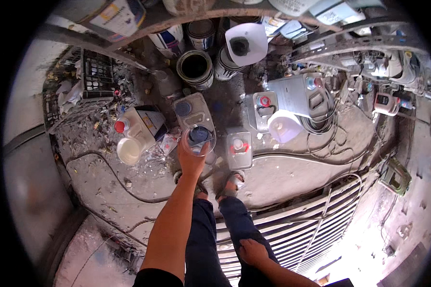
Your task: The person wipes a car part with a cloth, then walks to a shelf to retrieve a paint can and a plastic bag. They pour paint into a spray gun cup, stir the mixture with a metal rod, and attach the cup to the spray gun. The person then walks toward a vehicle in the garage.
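My left hand reaches forward and is closed round a clear plastic cup. A dark round shape shows inside the cup's rim; whether it lies in the cup or is seen through it I cannot tell. Just beyond the cup stands a pale jug with a dark cap. To the right, near my foot, is a translucent jug with a pale cap and red marking. My right hand rests on my right leg, its fingers curled with nothing visible in them.
At left are a red-capped jug, a cream tub and a black crate. Beyond stand an open paint can and a white container. At right lie a grey canister, a white tub, cables and a floor grate.
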`<state>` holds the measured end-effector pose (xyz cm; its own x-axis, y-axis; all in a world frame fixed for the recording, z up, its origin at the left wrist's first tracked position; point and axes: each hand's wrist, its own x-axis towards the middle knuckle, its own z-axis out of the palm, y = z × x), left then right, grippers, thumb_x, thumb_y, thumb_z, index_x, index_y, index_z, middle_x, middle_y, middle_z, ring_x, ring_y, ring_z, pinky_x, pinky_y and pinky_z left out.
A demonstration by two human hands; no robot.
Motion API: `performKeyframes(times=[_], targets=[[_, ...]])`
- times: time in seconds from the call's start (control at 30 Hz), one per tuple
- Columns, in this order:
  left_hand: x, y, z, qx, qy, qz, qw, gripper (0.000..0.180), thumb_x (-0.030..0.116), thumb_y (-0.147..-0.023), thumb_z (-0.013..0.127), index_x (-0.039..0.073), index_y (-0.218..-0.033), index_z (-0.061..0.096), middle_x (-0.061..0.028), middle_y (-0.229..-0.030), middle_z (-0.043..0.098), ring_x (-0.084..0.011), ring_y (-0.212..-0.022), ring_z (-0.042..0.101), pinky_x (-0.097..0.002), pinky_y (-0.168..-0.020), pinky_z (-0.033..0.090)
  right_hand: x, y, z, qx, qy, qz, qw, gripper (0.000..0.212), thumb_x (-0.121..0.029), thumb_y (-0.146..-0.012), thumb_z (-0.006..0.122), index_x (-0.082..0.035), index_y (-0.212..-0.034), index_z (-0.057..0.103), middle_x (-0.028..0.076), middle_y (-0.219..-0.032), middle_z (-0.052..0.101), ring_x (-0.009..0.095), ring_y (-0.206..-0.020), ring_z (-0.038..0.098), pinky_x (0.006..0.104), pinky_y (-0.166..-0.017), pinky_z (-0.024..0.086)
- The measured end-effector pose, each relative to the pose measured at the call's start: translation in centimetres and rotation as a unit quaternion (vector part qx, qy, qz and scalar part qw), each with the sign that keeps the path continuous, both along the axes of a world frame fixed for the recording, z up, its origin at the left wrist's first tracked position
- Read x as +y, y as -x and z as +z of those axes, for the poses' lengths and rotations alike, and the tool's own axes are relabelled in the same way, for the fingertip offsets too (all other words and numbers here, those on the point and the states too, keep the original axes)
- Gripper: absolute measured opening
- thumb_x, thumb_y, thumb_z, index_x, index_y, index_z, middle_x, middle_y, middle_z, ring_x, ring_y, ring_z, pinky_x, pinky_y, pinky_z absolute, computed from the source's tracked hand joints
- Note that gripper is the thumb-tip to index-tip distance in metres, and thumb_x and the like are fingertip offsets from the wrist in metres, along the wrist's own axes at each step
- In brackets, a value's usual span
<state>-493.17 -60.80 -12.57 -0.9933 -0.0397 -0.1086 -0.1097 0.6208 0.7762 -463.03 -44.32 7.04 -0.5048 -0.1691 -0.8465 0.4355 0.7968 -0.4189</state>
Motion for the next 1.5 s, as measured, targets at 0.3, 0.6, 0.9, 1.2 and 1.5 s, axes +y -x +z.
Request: performKeyframes(times=[0.3,0.6,0.9,1.2,1.5], targets=[[-2.0,-3.3,2.0,-0.043,0.066,0.024,0.997,0.077,0.020,-0.069,0.079,0.000,-0.132,0.038,-0.0169,-0.123,0.046,-0.0303,-0.113,0.045,-0.0400,-0.096,0.037,1.0,0.5,-0.2,0.002,-0.028,-0.041,0.999,0.022,-0.016,-0.079,0.057,-0.008,-0.098,0.064,0.014,-0.091,0.066,0.033,-0.084,0.064,0.0450,-0.071,0.053],[-14.6,-2.4,1.2,-0.039,0.035,0.331,0.942,0.078,0.019,-0.071,0.082,-0.001,-0.131,0.036,-0.0145,-0.119,0.046,-0.0238,-0.103,0.048,-0.0355,-0.089,0.043,0.4,0.9,-0.5,0.030,-0.017,-0.054,0.998,0.020,-0.020,-0.082,0.055,-0.010,-0.097,0.064,0.012,-0.090,0.063,0.034,-0.081,0.063,0.0454,-0.070,0.052],[-13.3,3.2,0.1,0.042,-0.137,0.358,0.923,0.066,0.015,-0.071,0.081,-0.001,-0.125,0.047,-0.0123,-0.118,0.057,-0.0224,-0.106,0.055,-0.0349,-0.093,0.044,-0.4,0.8,-0.4,-0.017,-0.019,-0.063,0.998,0.025,-0.023,-0.082,0.058,-0.011,-0.103,0.062,0.013,-0.096,0.065,0.033,-0.091,0.063,0.0438,-0.079,0.051],[-14.2,3.6,9.8,0.013,-0.018,0.223,0.975,0.049,0.014,-0.075,0.077,-0.002,-0.116,0.056,-0.0124,-0.112,0.063,-0.0223,-0.102,0.060,-0.0340,-0.090,0.045,-1.4,1.4,-0.2,0.058,-0.026,-0.055,0.996,0.020,-0.019,-0.081,0.055,-0.009,-0.096,0.063,0.014,-0.090,0.064,0.034,-0.083,0.063,0.0461,-0.071,0.052],[-37.1,16.2,22.2,-0.028,-0.091,0.369,0.925,0.043,0.023,-0.084,0.065,0.015,-0.125,0.056,-0.0059,-0.126,0.053,-0.0171,-0.115,0.047,-0.0362,-0.094,0.040,-3.2,2.9,-0.3,0.061,-0.046,-0.098,0.992,0.024,-0.023,-0.083,0.054,-0.008,-0.101,0.062,0.016,-0.096,0.064,0.036,-0.092,0.062,0.0470,-0.080,0.050]])
